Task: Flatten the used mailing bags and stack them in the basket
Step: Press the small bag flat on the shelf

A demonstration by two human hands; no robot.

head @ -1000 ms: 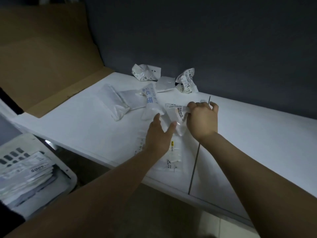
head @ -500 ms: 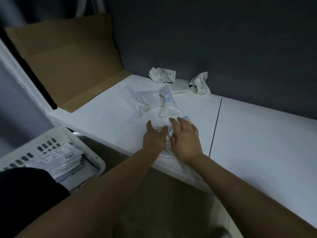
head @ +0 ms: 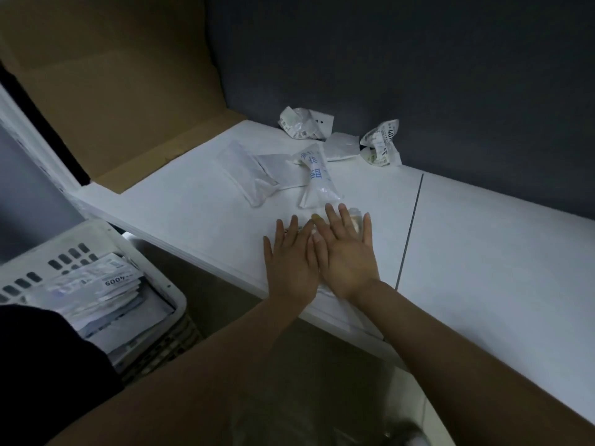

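White tabletop (head: 483, 252) against a dark grey wall. A second ago the right hand (head: 346, 259) pinched the mailing bag (head: 354, 218) by its end. Now it and the left hand (head: 291, 268) lie flat on the bag, fingers straight and spread, pressing it down at the table's front edge. Flattening looks nearly done, and the basket (head: 174, 294) waits lower left.

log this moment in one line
flattening | left hand, right hand: open, pressing white plastic mailing bag on white table | white slotted basket: stacked bags
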